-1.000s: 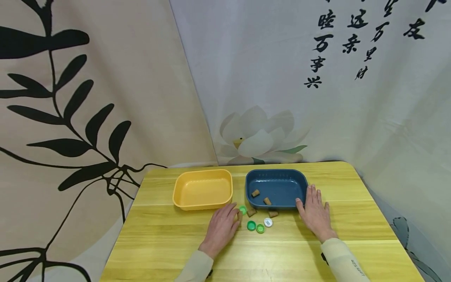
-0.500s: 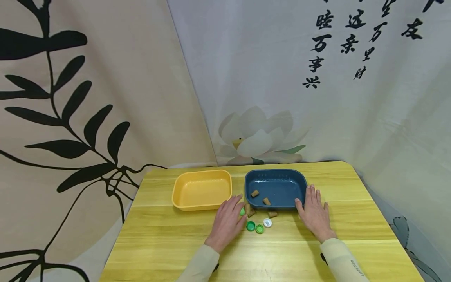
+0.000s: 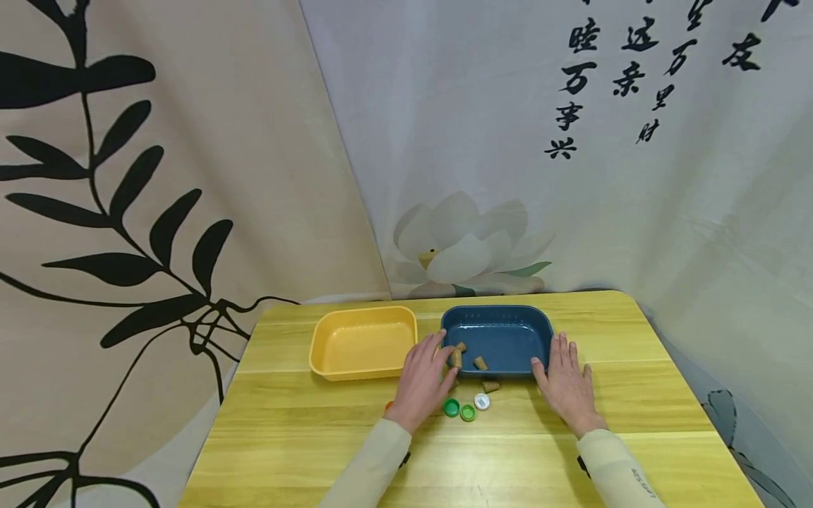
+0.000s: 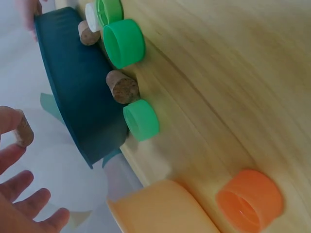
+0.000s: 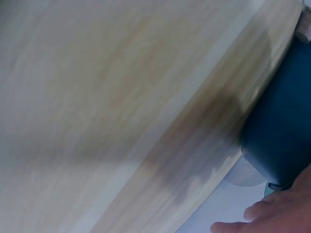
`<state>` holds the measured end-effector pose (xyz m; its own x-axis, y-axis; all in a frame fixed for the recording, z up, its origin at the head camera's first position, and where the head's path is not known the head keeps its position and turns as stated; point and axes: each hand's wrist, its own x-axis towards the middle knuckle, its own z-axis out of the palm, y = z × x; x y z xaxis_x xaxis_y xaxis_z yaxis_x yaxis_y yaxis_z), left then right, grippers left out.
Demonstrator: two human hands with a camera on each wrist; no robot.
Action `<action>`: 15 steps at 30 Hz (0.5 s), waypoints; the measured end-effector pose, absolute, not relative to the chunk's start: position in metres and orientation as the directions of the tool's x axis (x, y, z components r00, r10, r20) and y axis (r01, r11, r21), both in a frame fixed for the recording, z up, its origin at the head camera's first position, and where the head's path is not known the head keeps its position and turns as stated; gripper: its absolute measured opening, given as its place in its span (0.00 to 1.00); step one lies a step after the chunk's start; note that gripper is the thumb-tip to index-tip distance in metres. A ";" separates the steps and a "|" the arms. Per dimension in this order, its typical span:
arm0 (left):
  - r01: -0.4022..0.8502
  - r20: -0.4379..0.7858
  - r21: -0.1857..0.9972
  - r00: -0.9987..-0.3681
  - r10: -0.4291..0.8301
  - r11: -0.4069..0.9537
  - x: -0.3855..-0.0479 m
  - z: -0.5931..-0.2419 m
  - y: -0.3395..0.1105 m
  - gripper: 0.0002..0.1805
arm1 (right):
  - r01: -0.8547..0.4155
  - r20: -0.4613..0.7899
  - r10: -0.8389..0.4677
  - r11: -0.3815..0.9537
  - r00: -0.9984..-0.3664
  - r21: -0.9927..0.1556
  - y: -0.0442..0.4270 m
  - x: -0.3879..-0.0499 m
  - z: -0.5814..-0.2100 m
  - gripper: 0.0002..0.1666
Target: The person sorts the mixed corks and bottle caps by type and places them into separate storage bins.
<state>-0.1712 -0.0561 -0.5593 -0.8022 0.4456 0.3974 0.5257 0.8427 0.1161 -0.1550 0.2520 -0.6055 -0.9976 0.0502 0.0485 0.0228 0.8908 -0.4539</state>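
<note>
Head view: left hand (image 3: 422, 384)'s pinching one cork (image 3: 456, 358) at the blue tray (image 3: 508, 331)'s left end, two corks (image 3: 480, 363) inside. Right hand (image 3: 568, 388), straight-fingered, rests against the right end. Two table corks (image 4: 122, 87), five bottle caps (image 4: 124, 43): three green, one white, one orange.

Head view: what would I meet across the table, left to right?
Yellow tray, left hand holding a cork, dark green cap, lime green cap, white cap, right hand. The blue tray lies behind the caps.

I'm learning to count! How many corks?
5: one cork pinched by the left hand, two corks in the blue tray, two corks on the table beside it. More may be hidden.
</note>
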 end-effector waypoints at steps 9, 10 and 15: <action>0.487 0.346 0.137 -0.840 0.419 0.863 -0.184 -0.560 -0.042 0.20 | 0.023 0.045 0.048 0.891 -0.998 -0.453 0.252 -0.156 -0.606 0.51; 0.483 0.338 0.135 -0.843 0.418 0.865 -0.185 -0.560 -0.040 0.19 | 0.023 0.044 0.048 0.891 -0.998 -0.453 0.253 -0.156 -0.606 0.51; 0.469 0.290 0.114 -0.859 0.423 0.876 -0.194 -0.562 -0.032 0.19 | 0.024 0.044 0.049 0.892 -0.998 -0.451 0.253 -0.156 -0.607 0.51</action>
<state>-0.1936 -0.0322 -0.5621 -0.8586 0.4225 0.2903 0.4694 0.8756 0.1138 -0.1558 0.2529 -0.6066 -0.9979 0.0486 0.0436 0.0238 0.8924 -0.4507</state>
